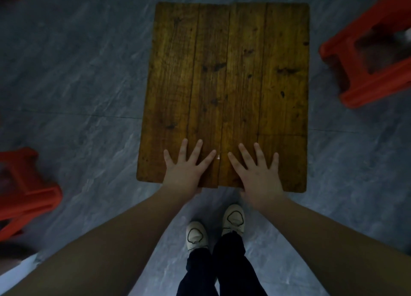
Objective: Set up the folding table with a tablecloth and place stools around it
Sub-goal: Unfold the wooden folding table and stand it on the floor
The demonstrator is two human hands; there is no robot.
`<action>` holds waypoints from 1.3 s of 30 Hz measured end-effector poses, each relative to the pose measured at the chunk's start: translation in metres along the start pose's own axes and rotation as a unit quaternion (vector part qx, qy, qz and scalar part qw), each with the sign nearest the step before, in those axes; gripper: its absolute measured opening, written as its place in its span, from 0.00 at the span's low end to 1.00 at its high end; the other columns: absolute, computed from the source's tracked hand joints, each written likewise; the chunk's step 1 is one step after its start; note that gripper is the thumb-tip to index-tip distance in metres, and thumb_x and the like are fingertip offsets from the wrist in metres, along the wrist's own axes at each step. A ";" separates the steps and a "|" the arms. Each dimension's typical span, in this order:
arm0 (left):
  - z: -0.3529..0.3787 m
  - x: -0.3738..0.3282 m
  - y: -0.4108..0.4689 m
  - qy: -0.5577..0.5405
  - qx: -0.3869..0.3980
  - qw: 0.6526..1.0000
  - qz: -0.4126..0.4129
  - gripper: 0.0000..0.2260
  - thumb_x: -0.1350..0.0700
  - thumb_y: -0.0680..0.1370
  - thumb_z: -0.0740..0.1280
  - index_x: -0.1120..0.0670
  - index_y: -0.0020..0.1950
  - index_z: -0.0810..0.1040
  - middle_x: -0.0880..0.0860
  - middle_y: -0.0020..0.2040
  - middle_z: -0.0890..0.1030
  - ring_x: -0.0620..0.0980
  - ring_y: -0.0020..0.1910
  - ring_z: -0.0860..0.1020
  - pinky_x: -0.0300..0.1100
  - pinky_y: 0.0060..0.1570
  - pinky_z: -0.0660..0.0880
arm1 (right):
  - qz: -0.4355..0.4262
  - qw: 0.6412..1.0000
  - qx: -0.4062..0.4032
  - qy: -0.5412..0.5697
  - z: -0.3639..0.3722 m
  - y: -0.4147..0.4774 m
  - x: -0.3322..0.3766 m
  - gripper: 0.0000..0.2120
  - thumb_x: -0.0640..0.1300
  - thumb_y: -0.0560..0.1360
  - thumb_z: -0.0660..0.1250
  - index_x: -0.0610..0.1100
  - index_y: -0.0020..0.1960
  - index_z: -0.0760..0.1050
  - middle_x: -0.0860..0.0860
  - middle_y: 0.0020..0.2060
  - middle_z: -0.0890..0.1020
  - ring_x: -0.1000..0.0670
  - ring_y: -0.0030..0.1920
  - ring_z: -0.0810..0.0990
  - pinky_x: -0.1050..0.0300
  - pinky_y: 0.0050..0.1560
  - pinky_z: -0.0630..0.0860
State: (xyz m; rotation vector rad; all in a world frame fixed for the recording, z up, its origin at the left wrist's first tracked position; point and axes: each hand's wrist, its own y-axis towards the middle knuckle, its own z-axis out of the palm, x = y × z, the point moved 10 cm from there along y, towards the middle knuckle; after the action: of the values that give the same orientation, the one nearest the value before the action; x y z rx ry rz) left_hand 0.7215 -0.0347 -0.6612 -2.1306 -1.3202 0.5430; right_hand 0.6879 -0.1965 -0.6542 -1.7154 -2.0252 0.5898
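You get dim picture overall, grey floor (77, 84) with cold bluish cast. Light falls from above: soft glare on table top (222, 91), in centre of frame. Blurred and smeared at frame edges: left stool (24, 189) and right stool (367, 57). Wide-angle bending at borders; corners darker. Centre of your view sharp enough, wood grain readable.

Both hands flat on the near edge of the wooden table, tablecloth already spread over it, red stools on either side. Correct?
No tablecloth yet: the head view shows the table bare wood. The rest stands: left hand and right hand lie flat on its near edge, a left stool and a right stool, both red, flank it.
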 end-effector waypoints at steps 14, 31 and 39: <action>-0.016 0.019 0.030 -0.004 -0.015 1.000 0.005 0.52 0.35 0.72 0.70 0.34 0.74 0.27 0.50 0.79 0.29 0.64 0.77 0.31 0.77 0.68 0.43 | 0.008 1.000 -0.010 0.003 -0.019 0.029 -0.003 0.53 0.58 0.72 0.71 0.59 0.78 0.34 0.50 0.79 0.36 0.37 0.78 0.35 0.22 0.69 0.45; -0.037 0.026 0.054 -0.003 -0.017 1.000 0.000 0.51 0.35 0.72 0.70 0.33 0.74 0.28 0.50 0.79 0.30 0.63 0.77 0.32 0.77 0.68 0.42 | 0.019 1.000 -0.016 0.018 -0.037 0.055 -0.019 0.52 0.56 0.72 0.72 0.62 0.78 0.34 0.53 0.79 0.36 0.39 0.78 0.35 0.23 0.71 0.43; -0.047 0.034 0.062 -0.012 -0.009 1.000 0.009 0.50 0.34 0.72 0.69 0.33 0.75 0.30 0.49 0.79 0.30 0.63 0.77 0.31 0.78 0.68 0.42 | 0.026 0.999 -0.026 0.021 -0.044 0.066 -0.017 0.51 0.56 0.72 0.71 0.62 0.78 0.35 0.53 0.80 0.37 0.39 0.78 0.36 0.24 0.71 0.42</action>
State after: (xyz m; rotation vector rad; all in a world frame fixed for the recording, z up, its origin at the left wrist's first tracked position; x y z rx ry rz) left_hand 0.8057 -0.0380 -0.6676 -2.1587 -1.3238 0.5682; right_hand 0.7691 -0.2017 -0.6560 -1.8011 -1.9875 0.5175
